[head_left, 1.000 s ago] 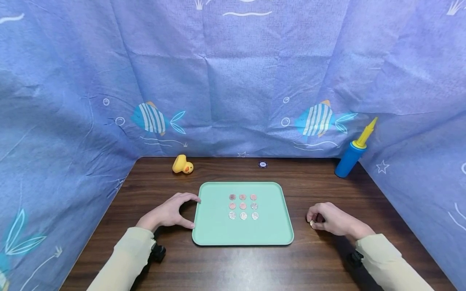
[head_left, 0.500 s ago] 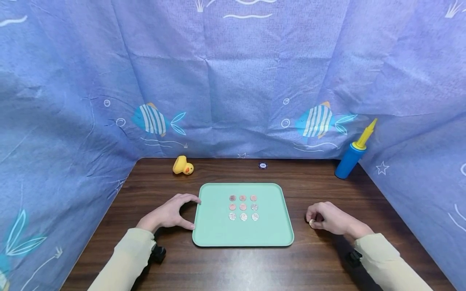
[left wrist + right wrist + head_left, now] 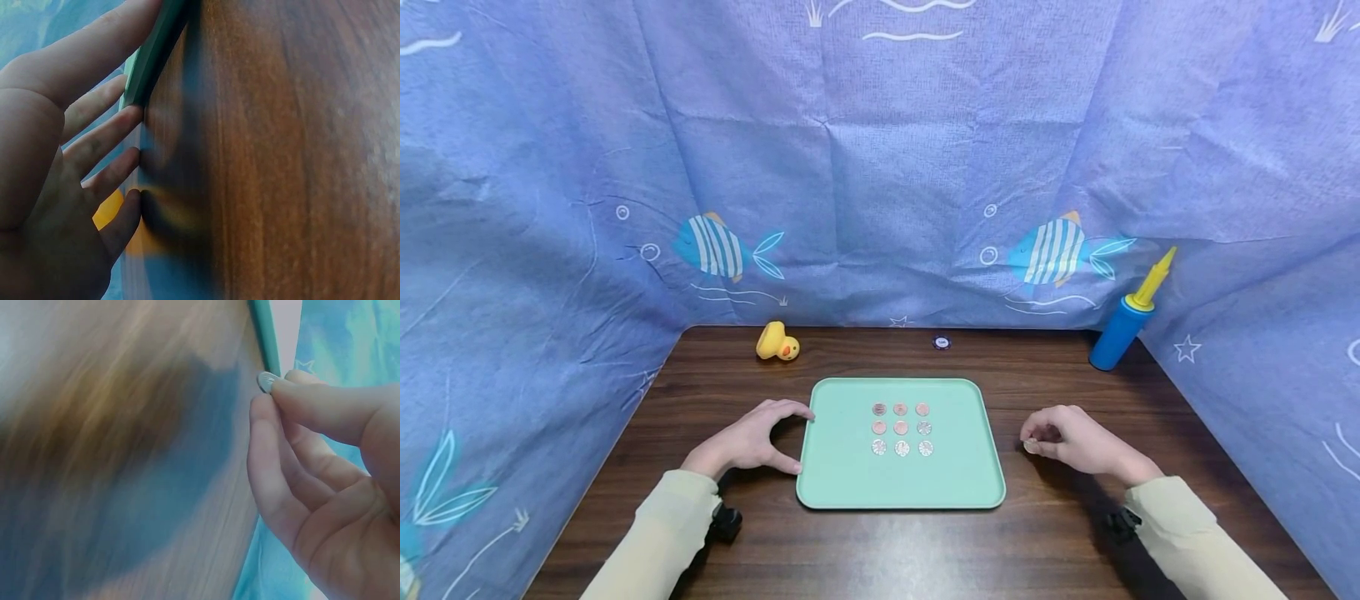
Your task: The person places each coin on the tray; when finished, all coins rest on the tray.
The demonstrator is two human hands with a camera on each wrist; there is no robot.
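Note:
A mint-green tray [image 3: 842, 475] lies on the wooden table, bearing several coins [image 3: 901, 427] in three even rows, copper-coloured towards the back and silvery towards the front. At its left edge is my left hand [image 3: 745, 437], thumb and forefinger spread apart with their tips at the rim. In the left wrist view the other fingers reach out fairly straight beside the tray's side. To the right of the tray, my right hand [image 3: 1078, 442] pinches a silvery coin [image 3: 266, 381] between thumb and forefinger, low over the wood.
Behind the tray, a yellow rubber duck [image 3: 777, 342] lies tipped over on the left, and a dark poker chip [image 3: 942, 342] lies near the back edge. A blue and yellow hand pump [image 3: 1122, 333] stands at the back right corner. Blue fish-print cloth [image 3: 895, 183] surrounds the table [image 3: 880, 550].
My right hand, pinching the coin, has risen a little and moved left towards the tray. The left hand keeps its place at the tray's edge.

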